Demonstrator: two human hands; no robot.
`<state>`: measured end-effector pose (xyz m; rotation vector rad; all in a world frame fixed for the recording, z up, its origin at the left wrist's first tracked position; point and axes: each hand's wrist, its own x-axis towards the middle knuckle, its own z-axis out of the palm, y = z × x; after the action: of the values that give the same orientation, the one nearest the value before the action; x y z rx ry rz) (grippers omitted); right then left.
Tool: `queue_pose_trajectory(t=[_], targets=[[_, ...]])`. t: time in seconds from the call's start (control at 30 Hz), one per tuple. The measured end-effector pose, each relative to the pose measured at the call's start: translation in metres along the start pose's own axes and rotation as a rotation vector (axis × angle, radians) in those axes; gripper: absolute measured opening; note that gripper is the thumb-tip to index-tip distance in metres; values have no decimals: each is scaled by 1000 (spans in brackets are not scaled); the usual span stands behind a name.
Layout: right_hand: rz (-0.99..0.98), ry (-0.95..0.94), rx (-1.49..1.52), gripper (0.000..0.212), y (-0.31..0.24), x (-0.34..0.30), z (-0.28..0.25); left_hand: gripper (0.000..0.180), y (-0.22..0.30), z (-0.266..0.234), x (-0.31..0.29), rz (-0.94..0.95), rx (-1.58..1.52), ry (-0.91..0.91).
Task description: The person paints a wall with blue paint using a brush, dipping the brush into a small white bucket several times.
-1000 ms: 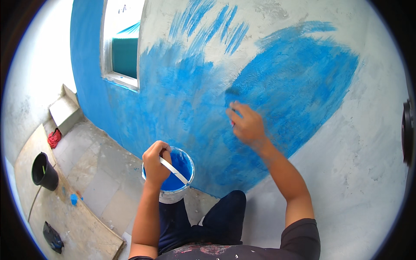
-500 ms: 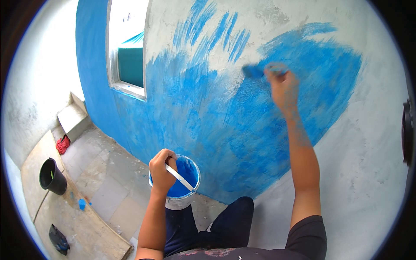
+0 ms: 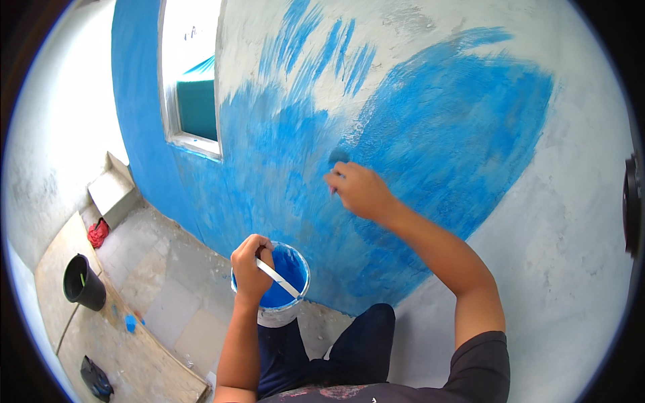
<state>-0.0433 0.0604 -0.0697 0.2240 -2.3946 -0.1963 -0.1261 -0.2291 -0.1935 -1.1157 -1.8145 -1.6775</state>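
Note:
My left hand (image 3: pixel 251 264) is closed round the white handle of a paint bucket (image 3: pixel 282 314) with blue paint inside. The bucket hangs in front of my legs, close to the wall. My right hand (image 3: pixel 359 190) grips a paintbrush (image 3: pixel 339 157), its dark bristles against the wall (image 3: pixel 430 134). Most of the brush's handle is hidden by my fingers. Wet-looking blue covers the wall's middle and right part, with loose streaks at the top. Bare whitish plaster shows above the blue and at the far right.
A window opening (image 3: pixel 195 144) with a pale frame is at upper left. On the left, a black bucket (image 3: pixel 85 285), a red cloth (image 3: pixel 98 232) and a black bag (image 3: pixel 96 379) lie around a wooden board (image 3: pixel 144 356). A concrete block (image 3: pixel 113 195) stands by the left wall.
My right hand has swept the brush down and to the left across the wall, from the upper blue edge. My left hand and the paint bucket have stayed almost still.

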Motion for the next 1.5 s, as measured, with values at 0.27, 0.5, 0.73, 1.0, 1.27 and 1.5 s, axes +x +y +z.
queue_pose_trajectory(t=[0.27, 0.5, 0.73, 1.0, 1.27, 1.5], targets=[[365, 506, 88, 15, 65, 100, -160, 9, -4, -8, -5, 20, 18, 40], [-107, 547, -696, 20, 60, 107, -125, 10, -15, -13, -4, -51, 25, 43], [-303, 144, -497, 25, 7, 5, 26, 15, -12, -1, -2, -51, -4, 17], [400, 145, 212, 22, 21, 89, -105, 12, -18, -14, -8, -18, 20, 50], [553, 475, 144, 11, 30, 61, -128, 16, -13, -4, -7, -57, -30, 51], [-92, -62, -197, 16, -2, -19, 16, 13, -14, -6, -7, -41, -31, 19]])
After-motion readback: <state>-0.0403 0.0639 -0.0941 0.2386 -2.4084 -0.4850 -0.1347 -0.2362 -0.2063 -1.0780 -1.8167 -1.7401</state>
